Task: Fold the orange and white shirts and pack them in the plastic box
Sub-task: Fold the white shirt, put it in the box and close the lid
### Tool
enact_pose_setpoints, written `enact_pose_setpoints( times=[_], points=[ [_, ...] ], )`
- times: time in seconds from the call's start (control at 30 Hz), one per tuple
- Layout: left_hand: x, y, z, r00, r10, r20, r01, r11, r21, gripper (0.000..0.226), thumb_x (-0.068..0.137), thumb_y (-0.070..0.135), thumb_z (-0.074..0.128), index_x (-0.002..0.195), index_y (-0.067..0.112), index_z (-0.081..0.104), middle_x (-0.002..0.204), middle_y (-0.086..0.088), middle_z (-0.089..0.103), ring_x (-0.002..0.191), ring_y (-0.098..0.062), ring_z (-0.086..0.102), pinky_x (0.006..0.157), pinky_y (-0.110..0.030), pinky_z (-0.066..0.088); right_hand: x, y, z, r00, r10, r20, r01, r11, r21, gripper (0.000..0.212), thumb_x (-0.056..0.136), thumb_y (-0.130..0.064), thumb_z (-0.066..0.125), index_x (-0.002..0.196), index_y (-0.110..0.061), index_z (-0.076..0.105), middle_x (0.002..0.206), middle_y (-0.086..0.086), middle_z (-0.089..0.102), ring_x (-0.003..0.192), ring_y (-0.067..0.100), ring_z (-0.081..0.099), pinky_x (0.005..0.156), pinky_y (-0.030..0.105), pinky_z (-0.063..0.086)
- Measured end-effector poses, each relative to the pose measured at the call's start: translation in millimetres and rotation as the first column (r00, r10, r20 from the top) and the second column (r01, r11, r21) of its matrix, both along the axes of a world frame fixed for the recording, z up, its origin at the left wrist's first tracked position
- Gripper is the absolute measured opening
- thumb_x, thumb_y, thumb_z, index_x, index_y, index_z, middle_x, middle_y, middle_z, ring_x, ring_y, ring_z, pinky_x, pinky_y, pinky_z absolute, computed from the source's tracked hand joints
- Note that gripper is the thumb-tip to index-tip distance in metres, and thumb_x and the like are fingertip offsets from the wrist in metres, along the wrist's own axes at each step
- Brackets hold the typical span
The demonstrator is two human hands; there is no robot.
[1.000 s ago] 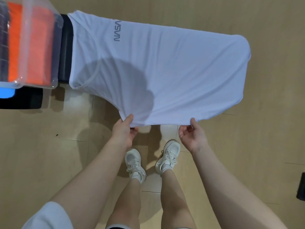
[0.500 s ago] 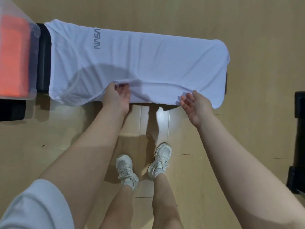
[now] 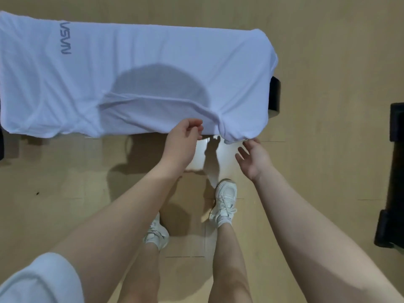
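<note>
While the white shirt [image 3: 140,68] lies spread lengthwise over a dark worktop [image 3: 275,95], its printed chest to the left and its hem end to the right, the near long edge is turned up onto the body, leaving a raised crease across the middle. That looks like the first lengthwise fold, made but not yet smoothed, with a bunched corner hanging off the worktop at the near right.

Just below the near edge, the left hand [image 3: 182,142] hovers with its fingers [image 3: 194,124] loosely curled and thumb close to forefinger; nothing shows between them, so I judge it is holding nothing, though a pinch of cloth at the tips cannot be ruled out. Palm up, the right hand [image 3: 254,157] has its fingers [image 3: 248,146] spread and relaxed beside the drooping corner, near it and perhaps just brushing it, gripping nothing.

As for progress, the white shirt is early in its folding: the far side, any sleeve tucking and the crosswise folds all seem left to do, and after that it has to be carried to the box. Neither the orange shirt nor the plastic box is in view, so how far that half of the job stands cannot be told from here. Bare legs, white shoes [image 3: 225,201] and a pale wooden floor [image 3: 328,171] fill the rest of the frame
</note>
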State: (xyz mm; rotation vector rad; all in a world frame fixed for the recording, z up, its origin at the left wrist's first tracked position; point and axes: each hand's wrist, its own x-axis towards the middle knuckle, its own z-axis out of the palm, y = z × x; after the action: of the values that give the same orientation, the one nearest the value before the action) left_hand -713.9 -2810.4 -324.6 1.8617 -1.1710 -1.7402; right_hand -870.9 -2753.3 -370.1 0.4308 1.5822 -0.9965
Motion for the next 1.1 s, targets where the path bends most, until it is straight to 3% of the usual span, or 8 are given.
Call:
enact_pose_setpoints(
  times=[0.23,0.4,0.47,0.57,0.73,0.9,1.0,1.1],
  points=[
    [-61.1,17.5,-18.5,0.992,0.058,0.108,-0.061,0.998,0.026,0.017,0.092,0.023,0.051,0.108,0.019,0.055,0.094,-0.003,0.065,0.078,-0.016,0.061,0.083,-0.036,0.052,-9.1,-2.5,-17.9,0.944,-0.085,0.318,0.130,0.984,-0.121,0.024,0.094,-0.019,0.039,0.076,-0.024,0.054,0.061,-0.009,0.062,0.067,0.006,0.055,0.073,0.028,0.033],
    [-84.9,18.1,-12.1,0.972,0.185,0.144,-0.210,0.961,0.180,0.022,0.087,0.026,0.061,0.098,0.006,0.060,0.093,-0.005,0.066,0.083,-0.014,0.060,0.073,-0.026,0.047,-14.4,3.2,-17.3,0.933,-0.057,0.356,0.071,0.997,-0.028,0.019,0.095,-0.023,0.045,0.103,-0.016,0.061,0.074,-0.003,0.073,0.074,0.010,0.065,0.077,0.026,0.044],
    [-93.4,19.8,-3.4,0.963,0.232,0.136,-0.261,0.927,0.268,0.020,0.088,0.023,0.059,0.096,0.005,0.060,0.094,-0.008,0.065,0.081,-0.016,0.060,0.073,-0.027,0.048,-22.3,8.7,-4.7,0.945,-0.041,0.324,0.030,0.999,0.040,0.015,0.093,-0.022,0.053,0.102,-0.013,0.061,0.079,0.002,0.071,0.074,0.013,0.066,0.071,0.028,0.054],
    [-103.6,21.8,11.4,0.924,0.376,0.074,-0.375,0.843,0.386,0.012,0.092,0.019,0.055,0.093,0.008,0.058,0.091,-0.008,0.065,0.073,-0.016,0.062,0.069,-0.025,0.049,-40.3,10.2,24.4,0.983,-0.039,0.177,0.019,0.993,0.116,0.011,0.088,-0.016,0.061,0.088,-0.007,0.055,0.056,0.004,0.052,0.037,0.008,0.050,0.043,0.017,0.047],
    [-121.6,-0.9,27.2,0.888,0.456,0.050,-0.445,0.829,0.339,0.023,0.092,0.018,0.053,0.111,0.005,0.053,0.101,-0.009,0.066,0.067,-0.012,0.066,0.072,-0.027,0.052,-79.0,-20.7,52.9,0.989,0.133,-0.059,-0.123,0.980,0.156,0.047,0.082,-0.012,0.068,0.121,-0.014,0.042,0.060,0.004,0.043,0.026,0.006,0.034,0.035,0.014,0.039],
    [-113.4,-22.5,32.5,0.985,0.150,0.087,-0.161,0.976,0.149,0.037,0.093,0.024,0.045,0.130,0.018,0.046,0.117,-0.002,0.058,0.098,-0.016,0.060,0.097,-0.033,0.047,-89.6,-59.2,61.1,0.961,0.173,-0.217,-0.142,0.978,0.154,0.029,0.089,-0.023,0.049,0.113,-0.007,0.047,0.074,0.009,0.056,0.047,0.016,0.046,0.047,0.024,0.045],
    [-81.3,-19.4,36.3,0.988,0.059,0.139,-0.077,0.989,0.123,0.033,0.096,0.025,0.042,0.128,0.020,0.049,0.115,0.002,0.059,0.107,-0.017,0.058,0.101,-0.035,0.045,-73.0,-57.8,69.7,0.778,0.409,-0.477,-0.355,0.913,0.203,0.028,0.089,-0.016,0.044,0.116,-0.010,0.045,0.091,0.003,0.055,0.070,0.018,0.050,0.063,0.027,0.042],
    [-31.4,-18.2,35.3,0.960,0.044,0.277,-0.066,0.995,0.072,0.028,0.096,0.023,0.043,0.121,0.017,0.054,0.118,-0.005,0.060,0.110,-0.022,0.057,0.098,-0.032,0.045,-28.3,-55.7,81.4,0.504,0.644,-0.575,-0.709,0.689,0.150,0.016,0.092,-0.013,0.043,0.102,-0.013,0.055,0.091,0.000,0.055,0.071,0.009,0.048,0.064,0.020,0.037]
  ],
)
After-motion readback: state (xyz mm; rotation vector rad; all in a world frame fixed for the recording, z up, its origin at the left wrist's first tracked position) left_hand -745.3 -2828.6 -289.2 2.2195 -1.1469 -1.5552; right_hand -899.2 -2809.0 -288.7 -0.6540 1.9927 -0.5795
